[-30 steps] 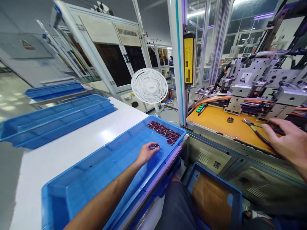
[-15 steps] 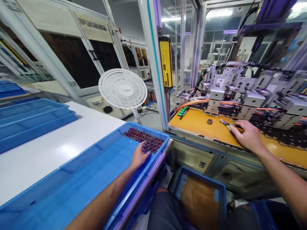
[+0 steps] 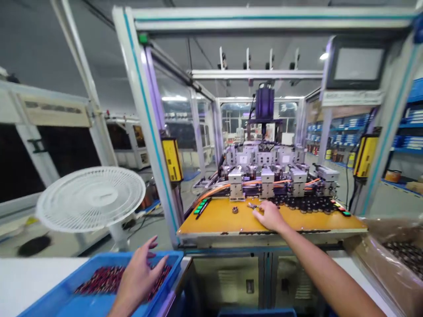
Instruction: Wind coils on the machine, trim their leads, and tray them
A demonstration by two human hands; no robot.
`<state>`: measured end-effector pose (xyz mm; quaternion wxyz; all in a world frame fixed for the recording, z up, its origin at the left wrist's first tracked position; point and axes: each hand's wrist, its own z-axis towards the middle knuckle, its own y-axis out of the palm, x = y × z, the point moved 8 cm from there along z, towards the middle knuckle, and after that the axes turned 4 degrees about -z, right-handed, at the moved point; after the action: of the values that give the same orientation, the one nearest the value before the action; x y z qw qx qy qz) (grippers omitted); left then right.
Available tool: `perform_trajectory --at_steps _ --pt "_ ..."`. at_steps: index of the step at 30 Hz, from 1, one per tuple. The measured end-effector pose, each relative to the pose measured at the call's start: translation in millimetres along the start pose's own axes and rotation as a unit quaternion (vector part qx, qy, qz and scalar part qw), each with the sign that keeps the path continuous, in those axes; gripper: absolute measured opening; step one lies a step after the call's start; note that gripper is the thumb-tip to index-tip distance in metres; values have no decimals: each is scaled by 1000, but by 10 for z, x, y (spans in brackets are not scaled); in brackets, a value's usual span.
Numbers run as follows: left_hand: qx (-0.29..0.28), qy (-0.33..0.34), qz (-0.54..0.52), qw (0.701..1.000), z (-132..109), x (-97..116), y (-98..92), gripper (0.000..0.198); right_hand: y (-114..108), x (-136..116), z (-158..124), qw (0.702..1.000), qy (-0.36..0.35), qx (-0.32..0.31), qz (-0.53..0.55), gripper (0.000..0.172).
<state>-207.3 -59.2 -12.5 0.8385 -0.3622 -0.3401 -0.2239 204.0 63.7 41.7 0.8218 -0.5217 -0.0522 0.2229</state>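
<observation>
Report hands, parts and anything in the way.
Left hand open over blue tray of small parts. Right hand at pliers on yellow worktop, grip unclear. Lone round part sits left of pliers. No obstruction seen at either hand.

1 pr pliers (image 3: 252,205), 1 fan (image 3: 102,197), 2 ylw post units (image 3: 172,160).

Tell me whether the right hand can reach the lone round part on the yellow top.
Probably yes: the right hand is close, with only the tips of the pliers between it and the round part.
</observation>
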Motion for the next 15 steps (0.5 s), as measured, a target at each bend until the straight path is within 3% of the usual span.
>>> perform_trajectory --at_steps 3,6,9,11,13,15 --pt "-65 69 -20 995 133 696 378 52 -25 -1 -36 1000 5 6 14 28" --pt "-136 76 -24 987 232 1144 951 45 -16 22 -50 999 8 9 33 30" --pt "-182 29 -29 982 336 1344 1567 37 26 70 -41 999 10 3 43 31" --pt "-186 -8 -40 982 408 1410 1879 34 59 100 -24 999 13 -2 43 31" --pt "-184 -38 -63 980 456 1467 2072 35 80 116 -9 999 12 -5 40 32" --pt "-181 -60 -101 976 447 1518 2130 35 85 119 -1 999 8 -3 39 31"
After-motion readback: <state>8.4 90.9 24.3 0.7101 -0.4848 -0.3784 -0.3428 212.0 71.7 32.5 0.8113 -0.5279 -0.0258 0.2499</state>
